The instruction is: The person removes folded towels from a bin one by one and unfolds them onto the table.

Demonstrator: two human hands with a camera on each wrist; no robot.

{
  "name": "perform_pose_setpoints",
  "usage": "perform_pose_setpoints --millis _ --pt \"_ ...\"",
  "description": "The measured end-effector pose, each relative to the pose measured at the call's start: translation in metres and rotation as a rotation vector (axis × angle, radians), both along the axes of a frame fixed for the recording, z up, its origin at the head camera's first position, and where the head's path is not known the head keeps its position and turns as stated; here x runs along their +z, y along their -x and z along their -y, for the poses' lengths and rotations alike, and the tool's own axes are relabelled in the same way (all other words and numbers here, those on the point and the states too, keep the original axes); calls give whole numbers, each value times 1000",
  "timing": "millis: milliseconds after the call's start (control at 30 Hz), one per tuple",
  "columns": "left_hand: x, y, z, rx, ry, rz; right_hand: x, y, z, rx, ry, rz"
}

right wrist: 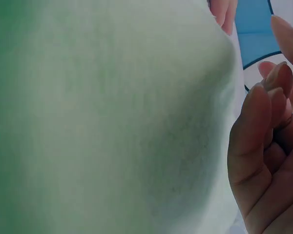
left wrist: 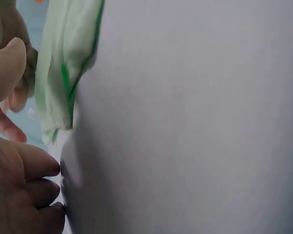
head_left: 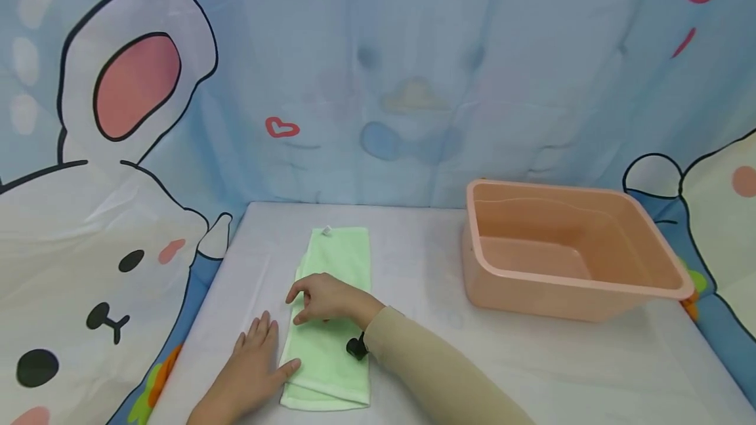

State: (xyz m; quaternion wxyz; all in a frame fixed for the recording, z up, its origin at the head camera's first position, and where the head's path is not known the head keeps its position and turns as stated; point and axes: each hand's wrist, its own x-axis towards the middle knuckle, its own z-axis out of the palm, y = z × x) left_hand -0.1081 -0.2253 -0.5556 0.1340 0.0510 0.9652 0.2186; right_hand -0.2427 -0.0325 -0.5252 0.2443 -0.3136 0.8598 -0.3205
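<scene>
A light green towel, folded into a long strip, lies lengthwise on the white table. My left hand rests beside its left edge with the fingers spread, and the thumb reaches to the towel's edge. In the left wrist view the left fingers are against the white surface. Above the middle of the towel is my right hand, its fingers loosely bent with nothing between them. The right wrist view shows these bent fingers close over the green cloth.
On the right side of the white table stands a peach plastic basin with nothing in it. A blue curtain with cartoon prints hangs behind the table. A small black device sits at the right wrist.
</scene>
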Motion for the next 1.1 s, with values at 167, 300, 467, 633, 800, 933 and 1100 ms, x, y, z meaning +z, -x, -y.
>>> perform_pose_setpoints --millis 167,300,467,633,800,933,1100 --pt "-7 -7 -4 -19 -26 9 -9 3 12 60 -73 -111" --pt "-11 -11 -6 -24 -43 -3 -11 2 15 81 -110 -144" --pt "-9 -13 -8 -29 -61 1 -12 0 13 65 -118 -159" --pt "-5 -16 -7 -21 -63 13 -15 -1 12 55 -95 -170" --pt "-6 -18 -7 -28 -65 7 -22 1 12 41 -72 -171" --pt "-9 -17 -7 -27 -68 15 -28 4 7 13 35 -128" --pt "-11 -17 -8 -27 -56 10 -31 5 -4 -60 222 27"
